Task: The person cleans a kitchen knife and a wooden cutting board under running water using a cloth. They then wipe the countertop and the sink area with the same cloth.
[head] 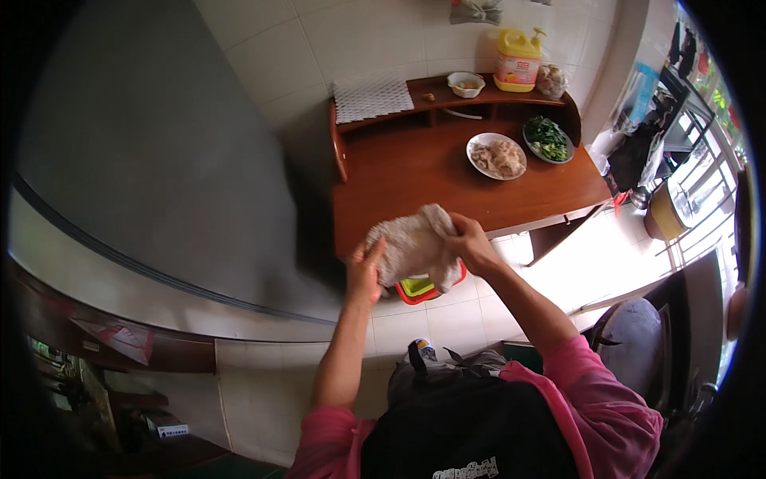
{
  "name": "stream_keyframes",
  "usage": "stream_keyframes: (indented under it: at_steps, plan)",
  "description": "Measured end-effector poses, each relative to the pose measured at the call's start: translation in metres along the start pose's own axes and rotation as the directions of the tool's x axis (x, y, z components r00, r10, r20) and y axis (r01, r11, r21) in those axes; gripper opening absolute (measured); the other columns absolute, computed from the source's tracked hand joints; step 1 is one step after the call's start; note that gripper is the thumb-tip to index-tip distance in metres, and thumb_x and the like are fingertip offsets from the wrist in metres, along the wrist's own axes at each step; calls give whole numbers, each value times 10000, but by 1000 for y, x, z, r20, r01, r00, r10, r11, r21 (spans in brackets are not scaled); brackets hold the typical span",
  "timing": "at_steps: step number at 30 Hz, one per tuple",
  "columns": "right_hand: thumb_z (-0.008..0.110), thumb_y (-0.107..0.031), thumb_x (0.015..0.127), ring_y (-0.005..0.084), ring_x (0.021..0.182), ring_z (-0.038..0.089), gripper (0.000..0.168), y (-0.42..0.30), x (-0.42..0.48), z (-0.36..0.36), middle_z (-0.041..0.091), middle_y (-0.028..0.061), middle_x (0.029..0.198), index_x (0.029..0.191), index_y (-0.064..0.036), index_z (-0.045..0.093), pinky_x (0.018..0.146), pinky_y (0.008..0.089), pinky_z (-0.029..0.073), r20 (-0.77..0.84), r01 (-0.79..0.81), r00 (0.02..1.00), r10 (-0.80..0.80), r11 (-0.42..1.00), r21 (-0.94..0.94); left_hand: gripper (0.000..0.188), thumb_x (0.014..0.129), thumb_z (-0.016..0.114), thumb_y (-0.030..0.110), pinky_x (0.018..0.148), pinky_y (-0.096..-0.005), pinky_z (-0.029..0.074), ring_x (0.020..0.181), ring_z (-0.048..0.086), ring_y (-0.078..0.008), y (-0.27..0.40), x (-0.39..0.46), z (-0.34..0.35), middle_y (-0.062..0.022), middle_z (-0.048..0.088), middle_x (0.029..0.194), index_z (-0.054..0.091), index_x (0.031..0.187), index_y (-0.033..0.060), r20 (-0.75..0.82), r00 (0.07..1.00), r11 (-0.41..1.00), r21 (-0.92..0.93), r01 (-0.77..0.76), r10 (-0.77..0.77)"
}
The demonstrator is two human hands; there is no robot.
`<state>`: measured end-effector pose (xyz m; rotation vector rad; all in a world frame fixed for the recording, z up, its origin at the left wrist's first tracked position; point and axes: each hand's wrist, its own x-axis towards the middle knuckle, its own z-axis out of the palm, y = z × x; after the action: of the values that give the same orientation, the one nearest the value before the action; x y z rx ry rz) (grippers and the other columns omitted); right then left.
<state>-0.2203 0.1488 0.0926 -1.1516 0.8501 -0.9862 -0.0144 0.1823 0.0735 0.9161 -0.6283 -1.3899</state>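
A pale, fuzzy cloth [410, 245] is spread between my two hands, above the front edge of a brown wooden desk [407, 173]. My left hand [366, 272] grips its left side, and my right hand [473, 242] pinches the upper right part. One corner of the cloth hangs down on the right. Beneath it, red and green plastic basins [419, 293] show partly on the floor; the cloth hides the rest of them.
On the desk stand a plate of pale raw meat [498, 157] and a plate of chopped greens [547, 141]. The raised shelf holds a white bowl [466, 84], a yellow detergent jug [517, 63] and a bag of garlic [552, 81]. A large grey panel [161, 167] rises at left.
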Motion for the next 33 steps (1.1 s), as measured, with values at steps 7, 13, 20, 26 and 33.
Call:
stream_keyframes:
  at_steps: [7, 13, 20, 26, 33]
  plan:
    - [658, -96, 657, 326, 1002, 521, 533, 84, 150, 16, 550, 190, 1059, 1153, 2, 488, 887, 381, 416, -125, -8, 967, -222, 466, -885, 615, 772, 647, 204, 902, -430, 374, 1046, 471, -384, 7, 108, -72, -254, 487, 1150, 377, 1276, -21, 101, 763, -11, 992, -122, 638]
    - [601, -112, 734, 273, 767, 585, 240, 115, 120, 19, 587, 154, 797, 948, -8, 630, 697, 337, 468, 181, 293, 956, -231, 760, -580, 794, 807, 484, 529, 1024, -511, 210, 1273, 225, -439, -91, 142, -51, -330, 247, 1345, 283, 1329, -34, -229, 908, -54, 963, 264, 352]
    - [559, -123, 785, 157, 711, 613, 192, 78, 97, -78, 647, 107, 769, 909, 4, 634, 674, 291, 479, 199, -145, 950, 239, 907, -395, 879, 788, 454, 599, 1054, -523, 93, 1332, 67, -404, -111, 234, -11, -294, 159, 1404, 241, 1353, -39, -246, 896, -260, 899, 354, 369]
    - [554, -120, 783, 164, 729, 614, 218, 71, 99, -147, 648, 115, 796, 927, 23, 633, 685, 283, 481, 129, -339, 912, 390, 891, -302, 777, 803, 490, 508, 1042, -511, 135, 1343, 104, -343, -109, 341, -12, -261, 215, 1401, 289, 1345, -11, -231, 882, -248, 903, 351, 411]
    - [544, -79, 812, 154, 785, 614, 187, 67, 80, -172, 655, 97, 830, 942, 14, 640, 731, 270, 478, -38, -476, 878, 477, 863, -172, 465, 870, 474, 306, 989, -415, 286, 1208, 388, -311, -109, 476, -5, -214, 446, 1265, 470, 1212, -9, 61, 967, 236, 964, -122, 249]
